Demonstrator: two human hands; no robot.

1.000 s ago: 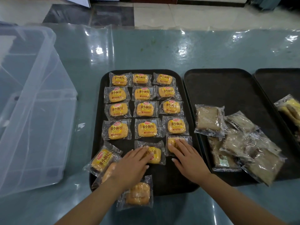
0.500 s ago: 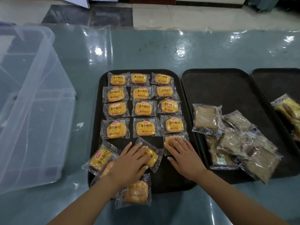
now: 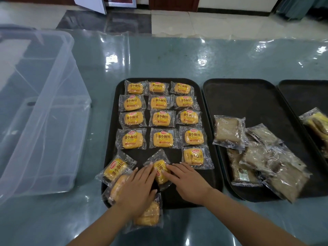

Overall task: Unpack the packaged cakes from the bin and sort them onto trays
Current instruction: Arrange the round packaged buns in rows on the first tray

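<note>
While both hands lie flat with straight fingers, the left hand and right hand press the crooked cake pack between their fingertips, equally near. It sits by the near edge of the left tray, its long side pointing toward the far left corner.

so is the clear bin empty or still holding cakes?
Empty: through the clear bin only its own walls and the table show, no packets.

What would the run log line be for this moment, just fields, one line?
step: aligning yellow cake packet | left hand: flat on it | right hand: flat on it | place: left tray | bin: looks empty
</note>
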